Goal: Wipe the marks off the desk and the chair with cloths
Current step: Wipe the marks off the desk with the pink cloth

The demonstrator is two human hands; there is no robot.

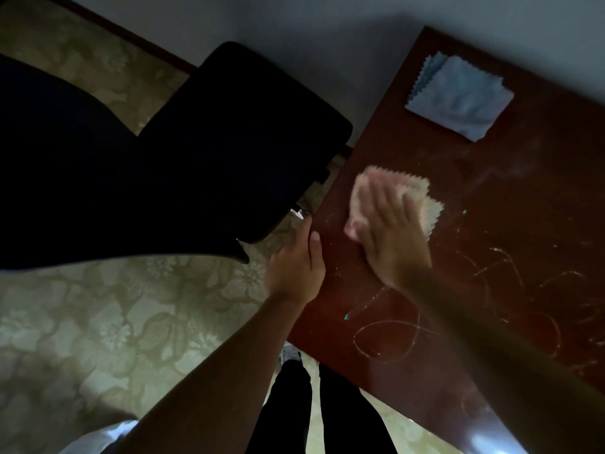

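Head view. Counter, dark red, chalk-like marks on its near part. Right hand: flat, fingers straight, pressing pink cloth onto counter, likely mid-wipe. Left hand: grasping counter's edge, probably bracing. Blue cloths: stacked at far end, spare. Chair: beside counter, untouched. No containers visible.

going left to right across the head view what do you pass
black chair → left hand gripping the desk edge → right hand pressing the pink cloth on the desk → blue cloth → chalky scribbles
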